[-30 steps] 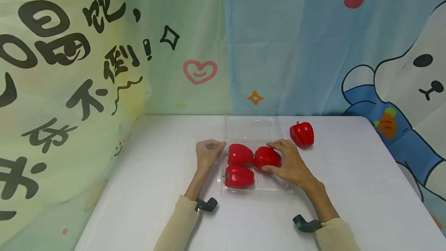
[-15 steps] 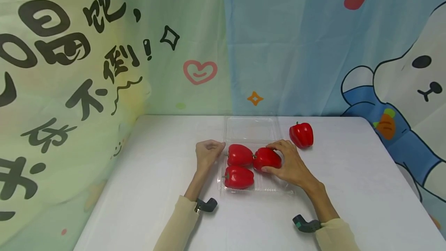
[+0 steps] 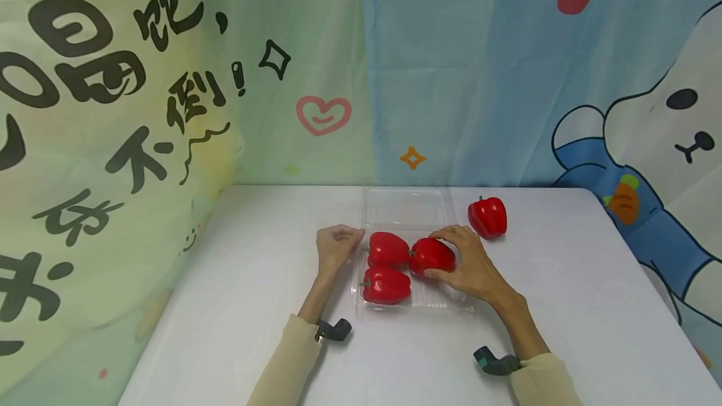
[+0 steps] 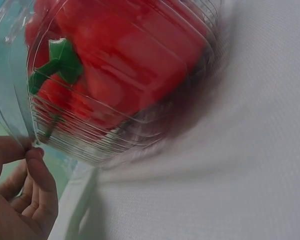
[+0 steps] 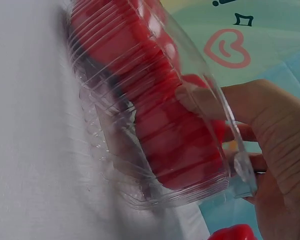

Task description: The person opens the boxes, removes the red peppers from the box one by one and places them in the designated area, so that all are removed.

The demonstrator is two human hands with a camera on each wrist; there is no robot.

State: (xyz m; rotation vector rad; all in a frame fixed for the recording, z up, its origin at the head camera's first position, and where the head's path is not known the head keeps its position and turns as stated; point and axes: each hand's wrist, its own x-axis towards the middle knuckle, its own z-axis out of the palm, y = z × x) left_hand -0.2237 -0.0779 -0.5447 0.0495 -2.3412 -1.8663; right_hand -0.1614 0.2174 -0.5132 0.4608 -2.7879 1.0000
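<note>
A clear plastic clamshell box (image 3: 440,298) lies with its lid (image 3: 407,207) folded back on the white table. Two red bell peppers, one at the back left (image 3: 388,249) and one at the front left (image 3: 386,285), sit inside it. My right hand (image 3: 467,262) grips a third bell pepper (image 3: 432,257) at the box's back right, thumb and fingers around its sides. My left hand (image 3: 337,248) pinches the box's left rim between thumb and forefinger, as the left wrist view shows. In that view a green stem (image 4: 64,61) shows through the plastic.
Another red bell pepper (image 3: 487,217) lies on the table (image 3: 254,306) behind my right hand, to the right of the box. A printed curtain (image 3: 451,80) hangs along the table's back edge.
</note>
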